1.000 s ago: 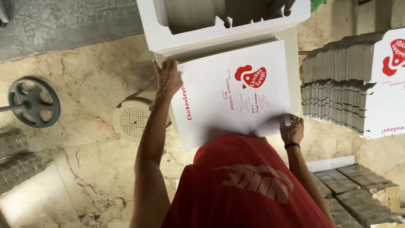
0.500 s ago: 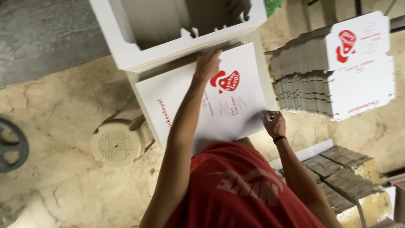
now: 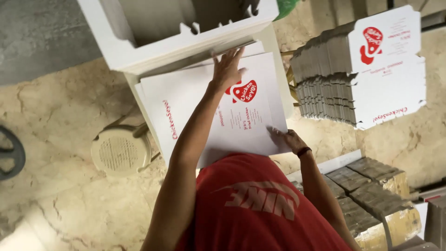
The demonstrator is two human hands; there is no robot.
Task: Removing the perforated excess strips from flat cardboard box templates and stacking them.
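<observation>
A flat white cardboard box blank (image 3: 195, 116) with a red heart print lies on top of a pile in front of me. My left hand (image 3: 227, 69) rests flat on its far part, just above the heart, fingers spread. My right hand (image 3: 289, 139), with a dark wristband, holds the blank's near right corner. My red shirt (image 3: 260, 204) hides the blank's near edge.
A folded-up white box (image 3: 186, 42) stands just beyond the blank. A tall stack of flat printed blanks (image 3: 325, 88) is at the right. Wrapped grey cardboard bundles (image 3: 371, 186) sit at the lower right, with a round beige grille (image 3: 121, 151) and a dark wheel (image 3: 9, 153) on the marble floor at the left.
My left hand has slid from the blank's left edge to its far middle beside the heart. My right hand stays at the near right corner. The view has shifted.
</observation>
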